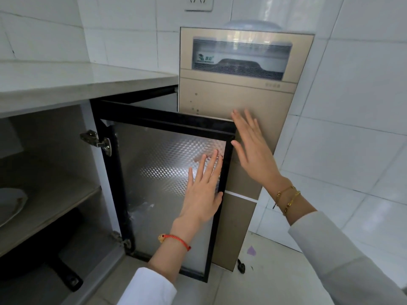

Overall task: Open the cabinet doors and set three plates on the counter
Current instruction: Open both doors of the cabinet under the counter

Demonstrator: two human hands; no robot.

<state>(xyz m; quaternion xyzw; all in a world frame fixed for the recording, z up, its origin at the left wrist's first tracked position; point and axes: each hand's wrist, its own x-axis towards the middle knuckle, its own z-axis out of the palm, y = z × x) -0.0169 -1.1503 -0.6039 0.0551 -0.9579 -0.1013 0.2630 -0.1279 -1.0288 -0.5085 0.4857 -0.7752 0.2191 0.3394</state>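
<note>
A black-framed cabinet door [154, 172] with a patterned frosted panel stands swung out under the pale counter [77, 80]. My left hand [203, 190] lies flat on the panel near the door's free edge, fingers spread. My right hand [253, 148] is open just past that edge, thumb near the frame's upper corner, holding nothing. Inside the open cabinet, a white plate [11, 204] rests on the middle shelf [55, 208] at the far left, partly cut off by the frame edge.
A tall beige appliance [237, 93] stands right behind the door. A black pan with a handle [63, 274] lies on the cabinet floor. White tiled walls surround; a wall socket [199, 3] sits above. A door hinge [97, 140] shows on the left.
</note>
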